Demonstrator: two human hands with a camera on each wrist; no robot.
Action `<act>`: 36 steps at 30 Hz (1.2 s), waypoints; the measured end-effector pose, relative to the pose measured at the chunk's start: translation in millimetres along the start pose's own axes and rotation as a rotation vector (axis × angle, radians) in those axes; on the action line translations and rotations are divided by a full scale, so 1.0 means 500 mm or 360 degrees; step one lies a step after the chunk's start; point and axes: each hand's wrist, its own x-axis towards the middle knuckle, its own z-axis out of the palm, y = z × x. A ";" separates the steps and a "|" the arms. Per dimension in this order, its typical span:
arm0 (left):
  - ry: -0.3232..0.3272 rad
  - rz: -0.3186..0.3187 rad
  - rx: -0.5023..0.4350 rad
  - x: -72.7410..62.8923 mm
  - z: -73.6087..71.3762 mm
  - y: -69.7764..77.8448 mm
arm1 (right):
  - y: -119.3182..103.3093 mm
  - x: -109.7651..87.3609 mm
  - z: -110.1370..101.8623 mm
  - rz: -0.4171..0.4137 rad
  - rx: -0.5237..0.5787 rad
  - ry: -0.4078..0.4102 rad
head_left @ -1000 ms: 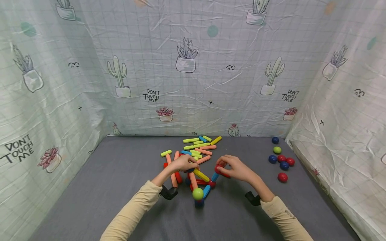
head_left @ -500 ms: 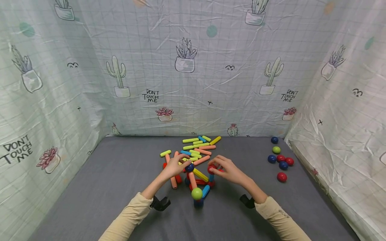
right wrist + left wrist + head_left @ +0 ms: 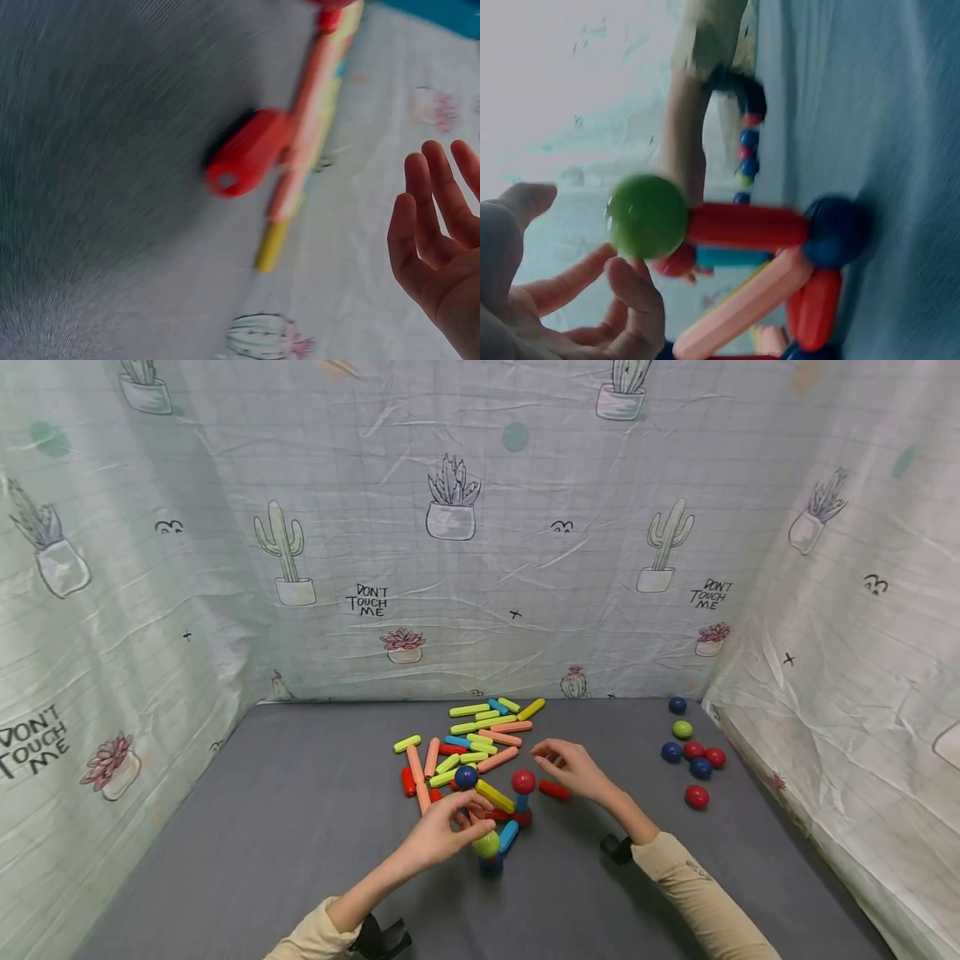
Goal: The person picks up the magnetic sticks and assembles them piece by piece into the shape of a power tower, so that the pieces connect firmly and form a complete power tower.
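In the head view my left hand [image 3: 442, 835] is beside the green ball [image 3: 487, 845] at the front of a structure of magnetic rods and balls. The left wrist view shows its spread, bent fingers right at the edge of the green ball [image 3: 649, 217], which caps an upright red rod [image 3: 746, 225] on a blue ball [image 3: 836, 231]. A navy ball [image 3: 467, 777] tops another corner. To the right, a red ball [image 3: 523, 782] sits on an upright blue rod [image 3: 522, 803]. My right hand [image 3: 577, 772] hovers past that post, fingers relaxed and holding nothing.
A loose red rod [image 3: 553, 790] lies below my right hand. Behind and left of the structure spread several loose rods, among them a coral rod [image 3: 498, 760] and a yellow rod [image 3: 532, 709]. Several balls, including a red ball [image 3: 697, 797], lie at the right table edge.
My right hand has let go of the red ball, now atop the upright blue rod, and moved right. My left hand has moved from the navy ball toward the front, to the green ball.
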 end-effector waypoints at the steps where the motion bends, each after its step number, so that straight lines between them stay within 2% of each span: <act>1: -0.0029 -0.0006 0.0005 -0.006 0.005 -0.001 | 0.010 0.007 0.004 -0.0003 -0.0036 -0.0017; 5: -0.0110 -0.0049 -0.0086 -0.022 0.018 -0.008 | 0.039 0.040 0.022 -0.0027 -0.0216 -0.0101; 8: -0.0173 -0.0153 -0.0228 -0.024 0.024 -0.016 | 0.046 0.065 0.038 -0.0047 -0.0361 -0.0148; 10: -0.0179 -0.0208 -0.0294 -0.024 0.025 -0.020 | 0.047 0.081 0.049 -0.0065 -0.0440 -0.0175; 12: -0.0160 -0.0217 -0.0309 -0.025 0.024 -0.016 | 0.046 0.096 0.060 -0.0107 -0.0506 -0.0195; 16: -0.0132 -0.0206 -0.0336 -0.033 0.014 0.007 | 0.044 0.122 0.080 -0.0252 -0.0651 -0.0242; 18: -0.0145 -0.0209 -0.0410 -0.035 0.010 0.015 | 0.045 0.130 0.089 -0.0357 -0.0720 -0.0268; 22: -0.0163 -0.0193 -0.0446 -0.033 0.007 0.008 | 0.050 0.135 0.104 -0.0523 -0.0839 -0.0307; 25: -0.0174 -0.0208 -0.0416 -0.026 0.008 -0.012 | 0.054 0.131 0.107 -0.0486 -0.0857 -0.0361; 31: -0.0246 -0.0272 -0.0435 -0.016 0.007 -0.038 | 0.044 0.112 0.086 -0.0206 -0.0984 -0.0478; 36: -0.0341 -0.0334 -0.0539 -0.011 -0.005 -0.041 | 0.039 0.097 0.068 -0.0255 -0.1311 -0.0495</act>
